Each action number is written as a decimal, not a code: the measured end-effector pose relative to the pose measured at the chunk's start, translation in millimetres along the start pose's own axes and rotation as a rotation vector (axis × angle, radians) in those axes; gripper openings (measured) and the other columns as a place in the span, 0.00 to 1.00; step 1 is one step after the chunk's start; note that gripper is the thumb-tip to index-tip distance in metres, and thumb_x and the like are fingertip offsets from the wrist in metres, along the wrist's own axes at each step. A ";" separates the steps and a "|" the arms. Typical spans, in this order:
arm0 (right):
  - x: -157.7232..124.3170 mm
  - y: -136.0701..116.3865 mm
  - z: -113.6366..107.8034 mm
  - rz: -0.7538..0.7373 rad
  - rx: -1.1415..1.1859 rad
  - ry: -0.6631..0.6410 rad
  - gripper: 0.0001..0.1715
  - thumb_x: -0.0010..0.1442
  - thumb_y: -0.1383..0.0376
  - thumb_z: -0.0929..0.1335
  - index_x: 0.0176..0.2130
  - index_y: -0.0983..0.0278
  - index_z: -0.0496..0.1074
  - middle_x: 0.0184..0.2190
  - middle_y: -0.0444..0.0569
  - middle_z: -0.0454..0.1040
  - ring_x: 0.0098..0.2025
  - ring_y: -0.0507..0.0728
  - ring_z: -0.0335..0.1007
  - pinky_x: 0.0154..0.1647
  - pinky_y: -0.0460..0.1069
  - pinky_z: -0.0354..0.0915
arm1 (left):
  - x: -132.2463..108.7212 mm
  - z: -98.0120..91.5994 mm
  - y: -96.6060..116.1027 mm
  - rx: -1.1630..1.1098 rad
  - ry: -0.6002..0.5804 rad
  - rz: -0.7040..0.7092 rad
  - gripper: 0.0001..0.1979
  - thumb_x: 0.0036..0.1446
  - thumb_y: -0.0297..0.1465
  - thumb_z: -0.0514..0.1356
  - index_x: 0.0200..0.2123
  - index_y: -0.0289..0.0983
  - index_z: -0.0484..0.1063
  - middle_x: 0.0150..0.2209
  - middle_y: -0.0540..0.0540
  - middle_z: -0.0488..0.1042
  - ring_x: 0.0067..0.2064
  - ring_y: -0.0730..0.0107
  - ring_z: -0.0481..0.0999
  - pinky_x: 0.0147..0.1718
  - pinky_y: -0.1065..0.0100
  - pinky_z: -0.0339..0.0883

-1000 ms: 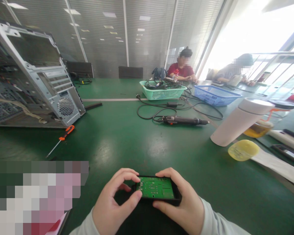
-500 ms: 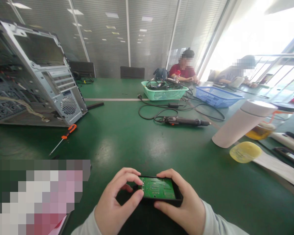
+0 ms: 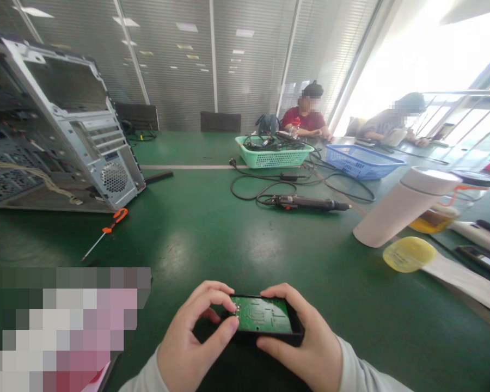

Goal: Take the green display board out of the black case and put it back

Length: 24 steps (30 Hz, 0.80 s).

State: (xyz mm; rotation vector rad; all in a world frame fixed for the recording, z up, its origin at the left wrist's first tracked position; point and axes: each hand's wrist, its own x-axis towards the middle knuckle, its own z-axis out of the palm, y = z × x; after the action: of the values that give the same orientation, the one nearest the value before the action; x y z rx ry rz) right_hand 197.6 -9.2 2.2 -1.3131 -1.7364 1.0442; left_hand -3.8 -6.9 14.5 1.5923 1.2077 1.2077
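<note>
The left hand [image 3: 188, 343] is curled in, its forefinger and thumb closed on the left end of a green circuit board [image 3: 263, 314], which lies face up in a shallow black casing [image 3: 297, 328] at the near edge of the table, just in front of the person. The right hand [image 3: 310, 348] wraps the casing's right end, fingers over the far rim and thumb along the near one, gripping it firmly. The step in hand looks like working the board's left edge in its seat. A further move there would call for a steady right-hand hold and only light pressure from the left fingertips, since the board looks thin. The surface is a glossy green table [image 3: 212, 239]. From the left it carries an open computer case [image 3: 57, 130] on its side, an orange-handled screwdriver [image 3: 106, 227] beside it, a corded electric screwdriver [image 3: 310, 203] at mid-table, a green basket [image 3: 273, 155] of cables, a blue basket [image 3: 361, 160], a white tumbler [image 3: 400, 207] and a yellow lid [image 3: 409, 253]. Two people [image 3: 306, 117] sit at the far side, before a glass partition [image 3: 212, 60] with blinds, and bright windows [image 3: 424, 49] fill the right
</note>
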 end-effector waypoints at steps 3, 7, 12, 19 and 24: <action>-0.7 1.1 0.2 -0.009 -0.002 0.005 0.24 0.47 0.67 0.71 0.46 0.59 0.67 0.41 0.45 0.72 0.44 0.59 0.69 0.44 0.52 0.63 | -0.3 -0.3 -2.8 0.011 -0.014 0.026 0.06 0.52 0.26 0.59 0.29 0.44 0.73 0.39 0.50 0.74 0.38 0.68 0.74 0.31 0.73 0.67; -0.9 4.5 1.6 -0.031 0.006 0.008 0.25 0.47 0.66 0.71 0.46 0.59 0.67 0.42 0.44 0.72 0.44 0.59 0.69 0.45 0.52 0.63 | -0.9 0.9 -1.8 0.010 0.013 -0.001 0.07 0.52 0.25 0.60 0.28 0.44 0.73 0.38 0.51 0.74 0.38 0.69 0.74 0.32 0.73 0.66; 0.7 4.5 1.9 -0.032 0.012 0.020 0.25 0.47 0.66 0.71 0.46 0.59 0.67 0.42 0.44 0.72 0.44 0.59 0.69 0.45 0.52 0.63 | -0.1 0.3 -3.5 0.017 -0.007 0.026 0.08 0.53 0.25 0.60 0.30 0.45 0.74 0.39 0.52 0.74 0.39 0.70 0.74 0.32 0.75 0.66; 0.5 -1.0 0.3 0.025 0.009 -0.022 0.24 0.47 0.66 0.71 0.46 0.60 0.67 0.42 0.46 0.72 0.45 0.60 0.69 0.47 0.53 0.62 | -0.7 -2.9 -12.5 0.043 -0.035 0.065 0.08 0.53 0.25 0.60 0.35 0.44 0.74 0.40 0.49 0.74 0.40 0.67 0.75 0.30 0.74 0.69; 1.1 -5.0 -0.7 0.048 0.004 -0.025 0.24 0.47 0.66 0.71 0.46 0.61 0.67 0.42 0.47 0.72 0.45 0.61 0.69 0.47 0.54 0.63 | -0.7 -0.1 -5.9 0.056 -0.010 0.012 0.06 0.52 0.26 0.59 0.33 0.41 0.74 0.39 0.47 0.75 0.39 0.64 0.76 0.30 0.71 0.69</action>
State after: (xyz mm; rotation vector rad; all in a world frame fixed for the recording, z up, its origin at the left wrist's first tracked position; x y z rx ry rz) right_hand 196.0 -8.8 7.1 -1.3502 -1.7281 1.0945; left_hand -5.2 -6.1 8.9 1.6471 1.2370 1.1817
